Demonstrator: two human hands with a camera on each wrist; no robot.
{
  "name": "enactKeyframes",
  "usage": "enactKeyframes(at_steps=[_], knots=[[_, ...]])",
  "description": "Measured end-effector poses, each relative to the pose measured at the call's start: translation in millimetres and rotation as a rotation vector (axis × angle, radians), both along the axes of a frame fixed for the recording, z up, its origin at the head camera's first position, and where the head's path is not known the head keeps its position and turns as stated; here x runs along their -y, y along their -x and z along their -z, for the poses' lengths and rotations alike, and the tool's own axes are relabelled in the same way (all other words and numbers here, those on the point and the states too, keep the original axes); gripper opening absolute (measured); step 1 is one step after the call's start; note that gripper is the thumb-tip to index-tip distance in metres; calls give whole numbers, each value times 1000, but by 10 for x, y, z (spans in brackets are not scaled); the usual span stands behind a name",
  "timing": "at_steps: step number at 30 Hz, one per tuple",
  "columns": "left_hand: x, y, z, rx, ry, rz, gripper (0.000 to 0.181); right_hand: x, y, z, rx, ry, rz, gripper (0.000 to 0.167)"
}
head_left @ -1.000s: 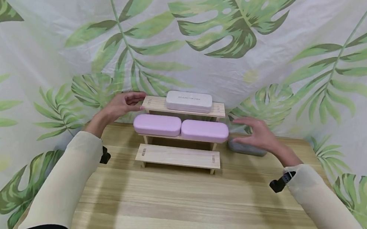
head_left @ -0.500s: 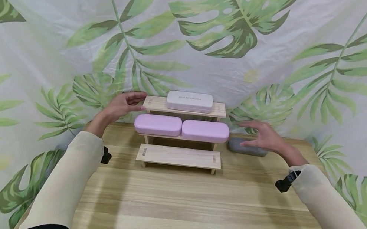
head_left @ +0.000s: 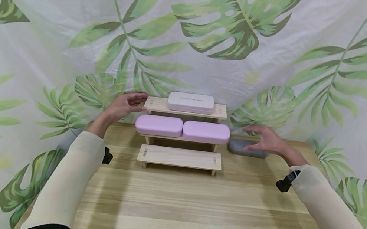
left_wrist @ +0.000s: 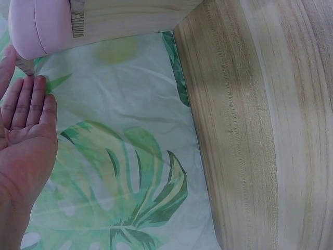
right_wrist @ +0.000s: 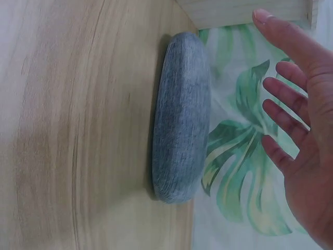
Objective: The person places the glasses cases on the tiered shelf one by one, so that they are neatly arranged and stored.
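A three-step wooden stand [head_left: 179,157] holds a white glasses case [head_left: 190,103] on its top step. Two lilac glasses cases [head_left: 158,125] sit side by side on the middle step. My left hand [head_left: 120,107] is at the left end of the top step, fingers extended; whether the tips touch the wood I cannot tell. To the right of the stand, my right hand [head_left: 268,140] hovers with thumb and fingers spread. In the right wrist view, a grey glasses case [right_wrist: 182,120] lies on the table beside this hand [right_wrist: 307,120], apart from it.
The wood-grain table [head_left: 173,206] stretches in front of the stand. Close behind hangs a leaf-patterned cloth [head_left: 214,73], which also rises on both sides. A wrist camera [head_left: 285,183] sits on the right wrist.
My right hand has moved right, away from the stand and over the grey case's right part. The left hand stays at the top step. The cases have not moved.
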State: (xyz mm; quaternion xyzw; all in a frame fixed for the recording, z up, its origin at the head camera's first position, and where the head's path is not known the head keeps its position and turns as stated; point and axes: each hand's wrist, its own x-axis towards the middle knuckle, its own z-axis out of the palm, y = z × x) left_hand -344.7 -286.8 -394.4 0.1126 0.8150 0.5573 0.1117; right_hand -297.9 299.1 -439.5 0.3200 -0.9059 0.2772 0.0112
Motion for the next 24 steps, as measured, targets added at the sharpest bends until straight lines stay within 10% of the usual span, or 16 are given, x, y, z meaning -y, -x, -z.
enactKeyframes(at_steps=[24], knots=[[-14,-13,3,-15,7,-3,65,-191,58,428,213,-13,97,76]])
